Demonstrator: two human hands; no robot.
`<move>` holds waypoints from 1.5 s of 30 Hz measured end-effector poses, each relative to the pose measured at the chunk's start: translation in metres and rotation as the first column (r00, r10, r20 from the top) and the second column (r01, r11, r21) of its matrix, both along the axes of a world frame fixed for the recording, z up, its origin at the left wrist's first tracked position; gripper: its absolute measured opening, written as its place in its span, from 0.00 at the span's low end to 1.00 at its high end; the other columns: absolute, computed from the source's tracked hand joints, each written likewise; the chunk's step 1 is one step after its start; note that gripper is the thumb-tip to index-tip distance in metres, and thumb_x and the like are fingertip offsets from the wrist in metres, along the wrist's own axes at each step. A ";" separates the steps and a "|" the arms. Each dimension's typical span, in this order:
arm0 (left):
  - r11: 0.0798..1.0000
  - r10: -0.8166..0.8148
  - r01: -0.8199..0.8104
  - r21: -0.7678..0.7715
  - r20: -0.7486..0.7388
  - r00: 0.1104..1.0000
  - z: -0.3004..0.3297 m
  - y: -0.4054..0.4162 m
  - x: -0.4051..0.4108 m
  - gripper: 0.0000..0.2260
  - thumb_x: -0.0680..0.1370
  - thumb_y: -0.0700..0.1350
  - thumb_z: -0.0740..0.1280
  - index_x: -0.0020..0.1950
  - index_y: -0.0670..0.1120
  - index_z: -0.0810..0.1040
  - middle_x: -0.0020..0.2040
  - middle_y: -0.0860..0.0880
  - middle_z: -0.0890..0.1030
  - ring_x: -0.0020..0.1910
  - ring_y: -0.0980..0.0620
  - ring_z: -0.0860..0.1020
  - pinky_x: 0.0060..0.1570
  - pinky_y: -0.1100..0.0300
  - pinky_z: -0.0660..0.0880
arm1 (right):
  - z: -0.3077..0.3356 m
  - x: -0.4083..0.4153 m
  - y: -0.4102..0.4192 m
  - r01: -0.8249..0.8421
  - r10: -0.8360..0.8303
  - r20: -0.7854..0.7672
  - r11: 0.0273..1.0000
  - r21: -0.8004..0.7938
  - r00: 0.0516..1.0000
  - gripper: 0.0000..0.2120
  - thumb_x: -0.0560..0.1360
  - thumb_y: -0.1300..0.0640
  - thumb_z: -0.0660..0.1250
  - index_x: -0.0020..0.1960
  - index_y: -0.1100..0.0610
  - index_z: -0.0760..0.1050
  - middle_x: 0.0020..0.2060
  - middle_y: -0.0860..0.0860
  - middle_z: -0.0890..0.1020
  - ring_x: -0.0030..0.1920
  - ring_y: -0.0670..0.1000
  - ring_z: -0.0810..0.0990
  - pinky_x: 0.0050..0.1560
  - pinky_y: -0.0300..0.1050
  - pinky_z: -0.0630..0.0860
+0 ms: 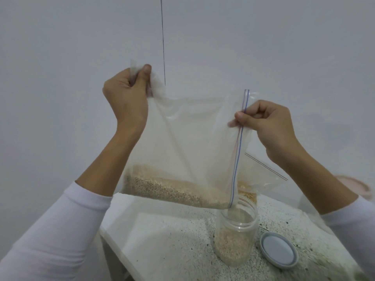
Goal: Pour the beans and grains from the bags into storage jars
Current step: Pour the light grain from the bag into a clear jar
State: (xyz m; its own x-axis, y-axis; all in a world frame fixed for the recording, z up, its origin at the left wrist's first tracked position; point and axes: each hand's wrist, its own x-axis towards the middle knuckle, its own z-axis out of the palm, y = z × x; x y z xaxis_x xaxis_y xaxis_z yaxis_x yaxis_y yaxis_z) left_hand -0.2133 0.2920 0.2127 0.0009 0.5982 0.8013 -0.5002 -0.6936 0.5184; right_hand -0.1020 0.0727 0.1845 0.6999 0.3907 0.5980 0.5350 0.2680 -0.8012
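A: Item one, far left?

B: Left hand, raised high. Grip closed tight, thumb and curled fingers pinching the bottom corner of the zip bag.

A: Item two, the bag itself?

B: Clear plastic, turned on its side and slung between both hands. Pale grain lies heaped along the low edge, sliding toward the mouth at lower right.

A: Item three?

B: Right hand, lower than the left. Grip closed, thumb and fingers pinching the zip strip at the mouth.

A: Below that?

B: Open clear jar, upright on the speckled tabletop, partly filled with the same grain. The bag's low corner hangs just over its rim. Behind the jar, a second bag with some contents; details unclear.

A: Rightmost?

B: Grey lid, lying flat beside the jar. A pinkish object at the far edge, not identifiable.

A: Risks, in your judgement?

B: The mouth is wider than the jar opening; if it gapes, grain likely spills over the rim onto the tabletop. Lifting the left corner too fast could send the heap in a rush. The light jar stands unheld; a knock from the bag may tip it.
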 end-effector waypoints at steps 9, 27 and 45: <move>0.999 -0.031 0.031 0.007 -0.024 0.999 -0.001 -0.008 -0.001 0.23 0.76 0.43 0.69 0.22 0.55 0.69 0.21 0.60 0.69 0.25 0.57 0.70 0.29 0.58 0.69 | 0.002 0.003 -0.002 0.025 -0.025 -0.008 0.999 0.048 1.000 0.10 0.73 0.68 0.69 0.35 0.60 0.72 0.26 0.50 0.82 0.35 0.47 0.84 0.45 0.36 0.78; 0.987 -0.129 0.143 0.074 -0.164 0.978 0.002 -0.016 -0.004 0.19 0.76 0.45 0.68 0.25 0.51 0.75 0.25 0.56 0.79 0.30 0.49 0.82 0.33 0.54 0.78 | 0.004 -0.002 -0.003 -0.032 0.032 -0.007 0.998 -0.053 0.999 0.11 0.72 0.69 0.69 0.35 0.60 0.72 0.26 0.50 0.82 0.33 0.48 0.84 0.43 0.35 0.78; 0.993 0.040 -0.046 -0.110 -0.057 0.998 -0.004 -0.033 -0.006 0.21 0.77 0.43 0.68 0.26 0.50 0.65 0.22 0.59 0.71 0.27 0.51 0.76 0.30 0.56 0.73 | 0.000 0.008 -0.011 0.006 -0.007 -0.042 0.999 -0.035 0.999 0.11 0.72 0.67 0.70 0.34 0.59 0.73 0.28 0.51 0.83 0.36 0.48 0.84 0.43 0.40 0.76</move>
